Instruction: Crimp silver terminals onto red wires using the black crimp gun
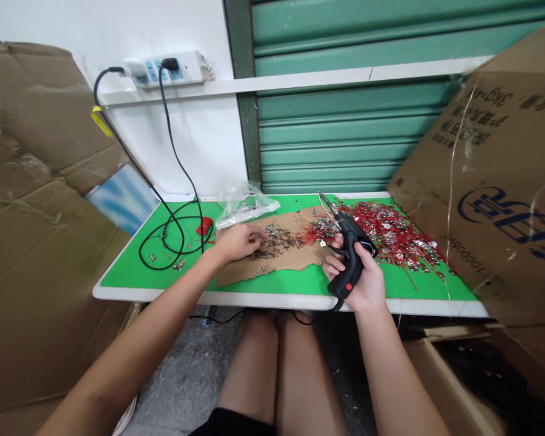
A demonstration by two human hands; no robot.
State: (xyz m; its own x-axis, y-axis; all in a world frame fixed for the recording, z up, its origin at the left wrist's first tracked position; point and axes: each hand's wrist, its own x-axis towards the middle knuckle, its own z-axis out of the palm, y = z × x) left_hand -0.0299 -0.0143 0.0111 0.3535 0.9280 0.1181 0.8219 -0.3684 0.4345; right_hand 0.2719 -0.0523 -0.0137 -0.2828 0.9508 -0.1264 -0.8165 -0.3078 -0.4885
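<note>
My right hand is wrapped round the black grip of a soldering gun, whose metal tip points up and away over the table. My left hand rests at the left edge of a heap of small dark metal parts, its fingertips pinched together. Whatever sits between those fingertips is too small to make out. The heap lies on a torn piece of cardboard. Beyond the gun's tip and to its right spreads a big pile of red wires with shiny metal tabs.
A clear plastic bag and a red solder spool lie at the back of the green table. Black cables loop down from a power strip. Large cardboard boxes flank the table.
</note>
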